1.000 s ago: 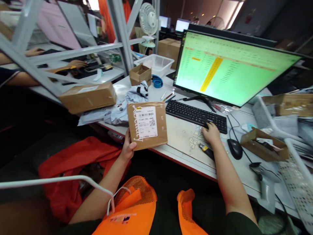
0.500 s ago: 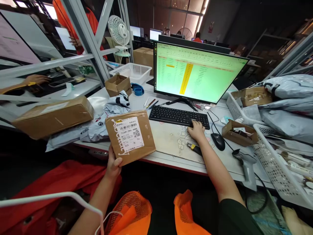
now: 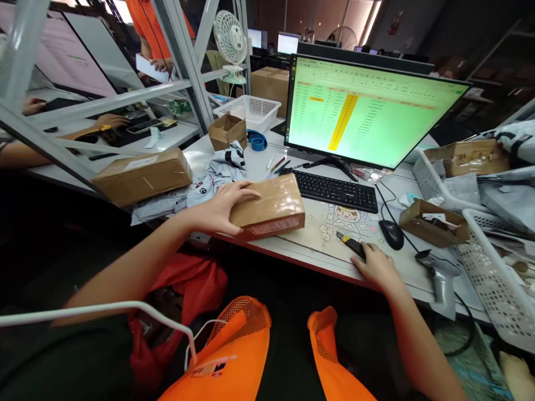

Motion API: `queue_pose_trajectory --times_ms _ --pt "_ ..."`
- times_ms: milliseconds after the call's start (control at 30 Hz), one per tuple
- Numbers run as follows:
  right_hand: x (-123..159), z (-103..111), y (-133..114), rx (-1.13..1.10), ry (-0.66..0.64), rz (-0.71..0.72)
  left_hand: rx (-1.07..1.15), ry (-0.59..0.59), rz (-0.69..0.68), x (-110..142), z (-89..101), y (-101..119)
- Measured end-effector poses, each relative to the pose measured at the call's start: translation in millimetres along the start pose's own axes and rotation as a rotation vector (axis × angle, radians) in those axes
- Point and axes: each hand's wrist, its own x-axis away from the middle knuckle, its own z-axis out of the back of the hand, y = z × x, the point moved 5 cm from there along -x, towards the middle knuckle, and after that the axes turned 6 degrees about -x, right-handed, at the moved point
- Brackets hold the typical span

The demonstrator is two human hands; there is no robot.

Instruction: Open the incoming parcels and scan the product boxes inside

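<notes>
My left hand (image 3: 217,209) grips the left end of a brown cardboard box (image 3: 273,201), thumb low and fingers over the top. The box rests at the desk's front edge, its taped top glossy; the label that showed earlier is turned out of sight. At the right, my right hand (image 3: 379,266) has its fingers around the rear of a yellow and black utility knife (image 3: 351,243), which lies low over the desk mat (image 3: 315,229) and points toward the box. Part of the knife's handle is hidden by the fingers.
Behind the box stand a keyboard (image 3: 334,191) and a monitor (image 3: 371,114). To the right are a mouse (image 3: 392,234), a small open box (image 3: 434,223), a barcode scanner (image 3: 442,281) and a white basket (image 3: 497,278). Leftward, a long carton (image 3: 142,177) lies on grey mailing bags (image 3: 213,178).
The box has gone from being held up, label toward me, to lying turned over on the desk edge. My right hand has left the keyboard and taken hold of the utility knife.
</notes>
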Motion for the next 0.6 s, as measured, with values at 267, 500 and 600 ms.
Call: queue_pose_trajectory --times_ms 267,500,600 --pt "43 -1 -15 -0.291 0.438 0.224 -0.357 -0.130 -0.277 -69 -22.6 45" --pt "68 28 -112 -0.559 0.526 0.639 -0.490 0.349 -0.094 -12 -120.9 85" --pt "60 34 -142 -0.520 0.494 0.745 -0.443 0.488 -0.155 -8 -131.8 74"
